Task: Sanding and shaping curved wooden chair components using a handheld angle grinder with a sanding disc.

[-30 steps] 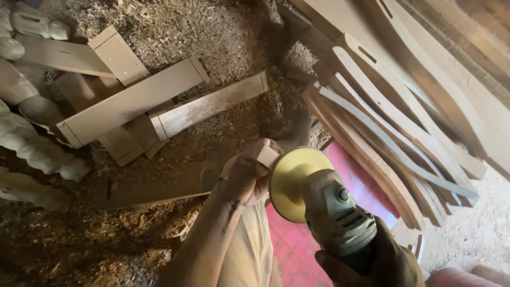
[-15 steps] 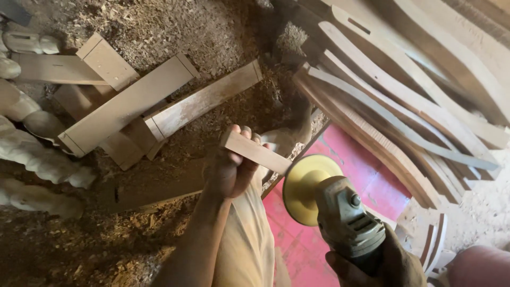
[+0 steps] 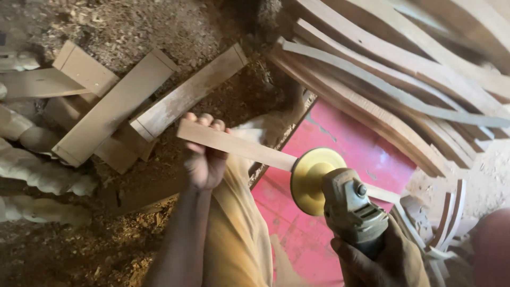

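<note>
The left hand (image 3: 204, 159) is clenching a long flat wooden strip (image 3: 236, 144) near its far end, fingers curling over the top edge, holding it out level so that its length is running across to the sander. The right hand (image 3: 380, 260) is gripping the body of a handheld disc sander (image 3: 350, 207) from below, tilting it so the yellow disc (image 3: 311, 180) is facing the strip and appears to be touching it about midway; whether the disc is spinning cannot be told. The strip is hanging in the air above a red surface (image 3: 340, 138), passing behind the disc and coming out beyond it to the right. Sawdust is covering the ground (image 3: 159, 26) around. Flat boards (image 3: 114, 106) are lying crossed to the left, with turned wooden posts (image 3: 37, 170) beside them. A stack of curved wooden pieces (image 3: 404, 90) is crowding the upper right, near the strip's far reach.
</note>
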